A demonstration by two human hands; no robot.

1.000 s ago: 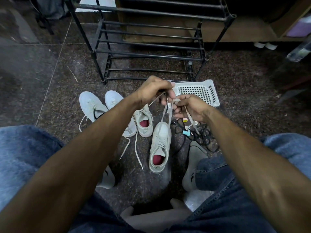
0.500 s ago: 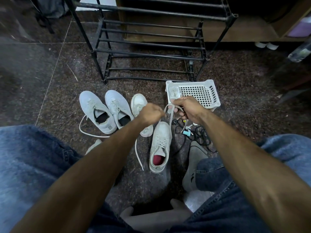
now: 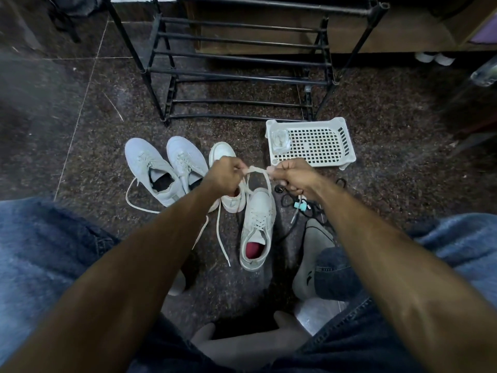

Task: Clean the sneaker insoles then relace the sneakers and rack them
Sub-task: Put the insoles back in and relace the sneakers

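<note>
While my left hand [image 3: 224,175] and right hand [image 3: 291,175] pinch the lace [image 3: 256,170] ends, the sneaker [image 3: 257,227] lies just near of them, toe pointing far.

No legible text — none (sock mark unclear).

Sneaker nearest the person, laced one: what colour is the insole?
Dark red, seen through the opening of the white sneaker; only the head view shows it.

Dark speckled stone floor [image 3: 376,184] with pale grout lines, brown wooden furniture base [image 3: 390,39] along the far edge (white feet beneath it), dim indoor light
</note>
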